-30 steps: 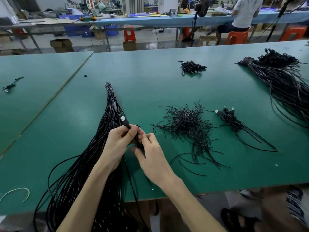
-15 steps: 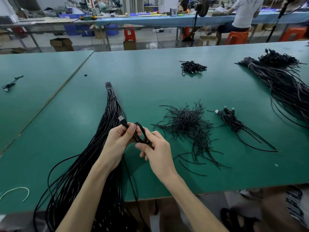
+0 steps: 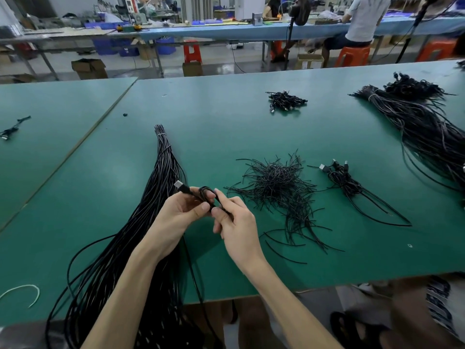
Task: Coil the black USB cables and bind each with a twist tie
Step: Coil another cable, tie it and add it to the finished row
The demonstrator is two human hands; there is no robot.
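Green table point(image 3: 226, 127), hands meeting just below the view's centre. Left hand point(image 3: 180, 214) pinches a small cable coil point(image 3: 206, 193) between thumb and fingers; the plug point(image 3: 179, 184) sticks out at 10 o'clock from this hand. Right hand point(image 3: 235, 224) grips the same coil from its 3 o'clock side, fingers curled round the strand. Coil sits between both hands, just over the long cable bundle point(image 3: 161, 172), which runs from 12 to 7 o'clock under the left arm. Twist tie pile point(image 3: 279, 187) at 3 o'clock of the hands, apart from them. A few coiled cables point(image 3: 346, 181) beyond it, same direction. Small cable heap point(image 3: 285, 100) far off at 1 o'clock. Large bundle point(image 3: 425, 127) at 2 o'clock
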